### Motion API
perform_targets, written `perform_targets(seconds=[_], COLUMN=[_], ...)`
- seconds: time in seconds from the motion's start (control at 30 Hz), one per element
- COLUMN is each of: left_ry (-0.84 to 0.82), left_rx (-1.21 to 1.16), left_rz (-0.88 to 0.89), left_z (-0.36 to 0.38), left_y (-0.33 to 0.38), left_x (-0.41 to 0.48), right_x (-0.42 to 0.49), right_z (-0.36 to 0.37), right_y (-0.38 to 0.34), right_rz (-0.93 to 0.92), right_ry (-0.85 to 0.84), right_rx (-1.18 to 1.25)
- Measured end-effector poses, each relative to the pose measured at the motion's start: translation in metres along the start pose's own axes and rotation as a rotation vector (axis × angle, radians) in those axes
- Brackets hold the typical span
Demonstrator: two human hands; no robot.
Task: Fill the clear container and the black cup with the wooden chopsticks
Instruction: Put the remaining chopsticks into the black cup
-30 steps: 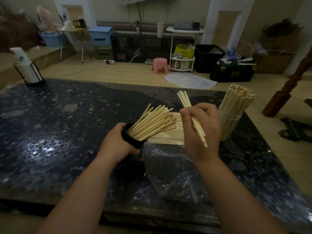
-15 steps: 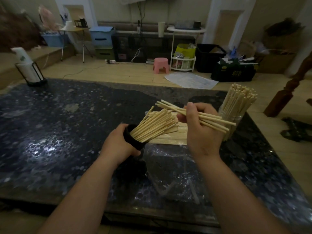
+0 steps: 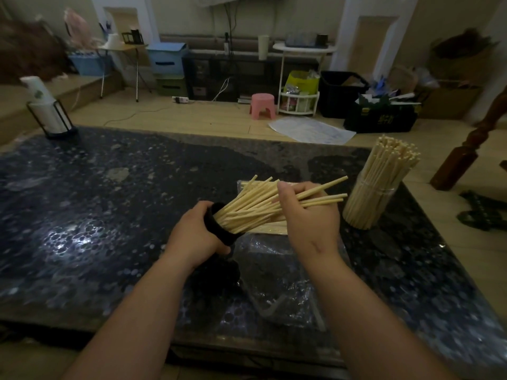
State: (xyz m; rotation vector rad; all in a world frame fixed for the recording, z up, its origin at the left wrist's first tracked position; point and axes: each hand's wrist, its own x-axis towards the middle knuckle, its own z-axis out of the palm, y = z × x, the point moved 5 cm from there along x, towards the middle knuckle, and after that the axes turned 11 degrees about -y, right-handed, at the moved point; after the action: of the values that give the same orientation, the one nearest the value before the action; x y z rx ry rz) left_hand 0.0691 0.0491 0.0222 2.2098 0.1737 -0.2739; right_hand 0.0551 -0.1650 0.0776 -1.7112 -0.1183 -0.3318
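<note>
Left hand (image 3: 196,234) grips the tilted cup (image 3: 219,227). Right hand (image 3: 310,218) holds chopsticks (image 3: 323,200) beside the cup's bundle (image 3: 247,208).

I am wearing nothing on my left hand (image 3: 195,237) or right hand (image 3: 310,223); both forearms are showing bare throughout.

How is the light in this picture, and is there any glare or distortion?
Head view: dim; white glare on the dark table left of the left hand; black cup loses detail in shadow; wide-angle lens bends the table's far edge.
</note>
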Motion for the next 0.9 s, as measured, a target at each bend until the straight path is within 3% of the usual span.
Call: perform_targets(seconds=[0.27,0.37,0.43,0.57,0.77,0.9], left_ry=[-0.060,-0.071,-0.074,-0.068,-0.073,-0.080], left_rx=[0.022,0.037,0.048,0.029,0.059,0.079], left_rz=[0.025,0.044,0.050,0.046,0.042,0.041], left_z=[0.002,0.005,0.005,0.003,0.003,0.002], left_y=[0.004,0.006,0.007,0.006,0.007,0.007], left_x=[0.001,0.000,-0.001,-0.001,-0.001,-0.002], right_x=[0.006,0.008,0.006,0.004,0.006,0.001], right_z=[-0.003,0.005,0.011,0.001,0.010,0.013], right_y=[0.013,0.020,0.025,0.016,0.025,0.021], right_rz=[0.054,0.133,0.174,0.172,0.135,0.139], right_ry=[0.016,-0.066,-0.128,-0.049,-0.168,-0.185], right_rx=[-0.155,-0.219,-0.145,0.063,-0.240,-0.199])
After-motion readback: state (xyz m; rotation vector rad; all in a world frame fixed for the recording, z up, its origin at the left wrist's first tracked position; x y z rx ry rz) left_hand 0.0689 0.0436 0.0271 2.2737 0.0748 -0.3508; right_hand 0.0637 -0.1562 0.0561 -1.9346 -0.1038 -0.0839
